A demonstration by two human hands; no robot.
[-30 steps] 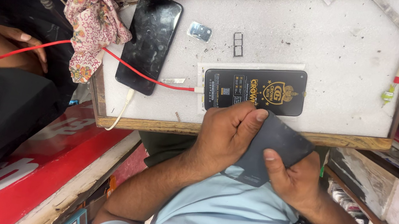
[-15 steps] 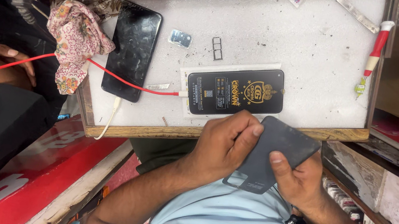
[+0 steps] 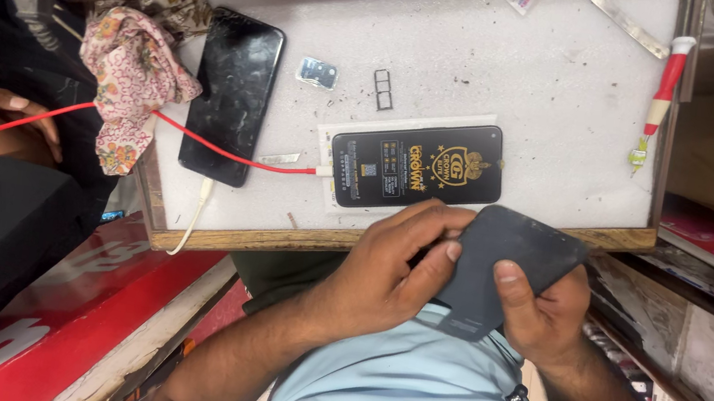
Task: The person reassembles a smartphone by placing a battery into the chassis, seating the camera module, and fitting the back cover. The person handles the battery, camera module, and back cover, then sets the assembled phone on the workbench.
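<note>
Both hands clamp the dark phone case [image 3: 507, 259] off the table [image 3: 523, 75] edge: left hand [image 3: 394, 271] fingers on its face, right hand [image 3: 546, 315] thumb on top. Black packet [image 3: 418, 164], black phone [image 3: 232, 95] on table. Risk: case slips (held over lap), thumb pressure uneven.

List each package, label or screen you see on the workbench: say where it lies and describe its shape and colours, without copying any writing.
Flat package: middle of the white bench, near its front edge; black rectangle, gold print, white backing.
Phone screen: left of the package; dark, glossy, smudged rectangle, unlit, red cable across it.
Small label: right side, below the red and white tool; pale green.
</note>
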